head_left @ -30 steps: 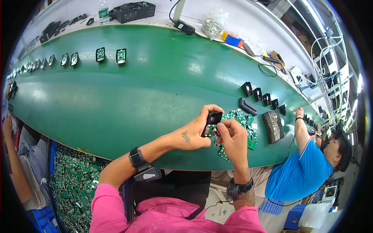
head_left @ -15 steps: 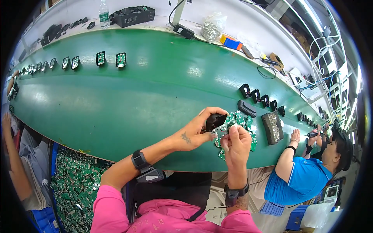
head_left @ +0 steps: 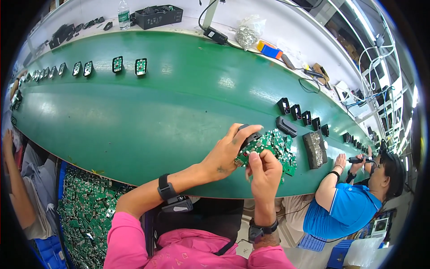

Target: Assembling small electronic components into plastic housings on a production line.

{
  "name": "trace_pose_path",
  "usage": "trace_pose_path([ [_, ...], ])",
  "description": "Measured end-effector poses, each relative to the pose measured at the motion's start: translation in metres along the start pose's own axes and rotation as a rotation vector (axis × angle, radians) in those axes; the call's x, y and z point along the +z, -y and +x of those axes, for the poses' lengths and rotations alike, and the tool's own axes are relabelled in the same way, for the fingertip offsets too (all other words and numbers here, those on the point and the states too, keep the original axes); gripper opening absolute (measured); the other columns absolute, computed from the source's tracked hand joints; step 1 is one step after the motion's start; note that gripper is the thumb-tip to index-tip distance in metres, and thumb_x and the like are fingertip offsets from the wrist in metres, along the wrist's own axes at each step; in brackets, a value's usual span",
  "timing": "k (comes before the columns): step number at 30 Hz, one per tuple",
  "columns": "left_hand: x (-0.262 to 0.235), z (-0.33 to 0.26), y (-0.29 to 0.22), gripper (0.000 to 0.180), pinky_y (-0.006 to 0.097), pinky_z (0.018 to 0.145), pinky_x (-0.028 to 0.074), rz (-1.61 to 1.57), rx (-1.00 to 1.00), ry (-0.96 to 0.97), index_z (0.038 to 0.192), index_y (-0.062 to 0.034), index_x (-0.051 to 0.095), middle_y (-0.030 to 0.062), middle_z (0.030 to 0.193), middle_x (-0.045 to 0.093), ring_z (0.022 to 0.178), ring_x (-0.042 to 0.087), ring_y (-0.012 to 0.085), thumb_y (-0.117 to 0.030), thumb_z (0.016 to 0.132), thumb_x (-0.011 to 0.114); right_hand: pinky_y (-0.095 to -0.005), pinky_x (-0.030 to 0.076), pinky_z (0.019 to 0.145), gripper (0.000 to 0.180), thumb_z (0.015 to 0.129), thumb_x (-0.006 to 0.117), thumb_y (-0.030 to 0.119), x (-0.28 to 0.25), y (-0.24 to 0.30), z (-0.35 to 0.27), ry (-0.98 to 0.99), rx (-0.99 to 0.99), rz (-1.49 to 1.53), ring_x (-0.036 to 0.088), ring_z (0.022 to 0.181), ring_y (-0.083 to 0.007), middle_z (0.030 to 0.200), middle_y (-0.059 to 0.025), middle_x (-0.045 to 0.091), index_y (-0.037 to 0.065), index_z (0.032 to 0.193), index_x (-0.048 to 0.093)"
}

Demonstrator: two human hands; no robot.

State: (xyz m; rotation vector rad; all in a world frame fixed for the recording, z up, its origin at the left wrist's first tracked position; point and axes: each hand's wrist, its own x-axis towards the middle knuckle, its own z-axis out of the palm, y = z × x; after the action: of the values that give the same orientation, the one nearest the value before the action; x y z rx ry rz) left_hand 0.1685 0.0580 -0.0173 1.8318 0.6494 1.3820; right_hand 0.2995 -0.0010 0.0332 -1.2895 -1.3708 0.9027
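Black plastic forms the small housing (head_left: 251,137) that your left hand (head_left: 222,157) is clamped around in the head view, above the near edge of the green tabletop (head_left: 156,116). Just below the housing, beside your left fingers, you have a green circuit board (head_left: 242,159). The thumb and forefinger of your right hand (head_left: 265,172) come together at that board; you cannot tell here whether they pinch it. Your hands are close together, just beside a loose pile of circuit boards (head_left: 283,150).

Beyond the pile lie a dark curved plastic cover (head_left: 286,127) and a dark block with a speckled metallic face (head_left: 315,150). Behind them, a slanting row of open black housings (head_left: 295,112) stands to your right. At the far left, another row of housings (head_left: 141,67) holds green boards. Below the table's left edge, a blue-rimmed bin (head_left: 61,188) is full of circuit boards. On your right, a co-worker in a blue shirt (head_left: 345,206) rests a hand on the tabletop.
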Motion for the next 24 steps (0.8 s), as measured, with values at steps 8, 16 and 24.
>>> trace_pose_path([
  [8,0.000,-0.001,-0.007,0.062,0.038,0.085,0.050,0.065,-0.038,0.002,0.143,-0.0106,0.041,0.0215,0.116,0.052,0.095,0.059,0.0334,0.014,0.086,0.050,-0.0234,0.037,0.044,0.035,0.100,0.059,0.020,-0.027,-0.001,0.012,0.111,0.064,-0.114,0.049,0.050,-0.0061,0.059,-0.0001,0.054,0.002,0.071,0.051],
  [16,0.004,0.002,-0.013,0.068,0.033,0.089,0.048,-0.109,-0.172,0.090,0.151,-0.0118,0.034,0.0194,0.126,0.049,0.101,0.059,0.0309,0.014,0.089,0.043,-0.0227,0.038,0.044,0.032,0.097,0.064,0.021,-0.034,-0.003,0.022,0.119,0.085,-0.158,0.051,0.049,-0.0059,0.059,0.0004,0.055,0.001,0.074,0.058],
  [24,-0.009,0.011,-0.014,0.059,0.032,0.085,0.051,-0.588,-0.303,0.222,0.148,-0.0057,0.032,0.0127,0.131,0.050,0.105,0.058,0.0161,0.003,0.092,0.046,-0.0215,0.036,0.043,0.030,0.092,0.073,0.020,-0.037,-0.004,0.031,0.004,0.101,-0.131,0.052,0.051,-0.0040,0.059,0.0005,0.057,-0.001,0.074,0.061],
])
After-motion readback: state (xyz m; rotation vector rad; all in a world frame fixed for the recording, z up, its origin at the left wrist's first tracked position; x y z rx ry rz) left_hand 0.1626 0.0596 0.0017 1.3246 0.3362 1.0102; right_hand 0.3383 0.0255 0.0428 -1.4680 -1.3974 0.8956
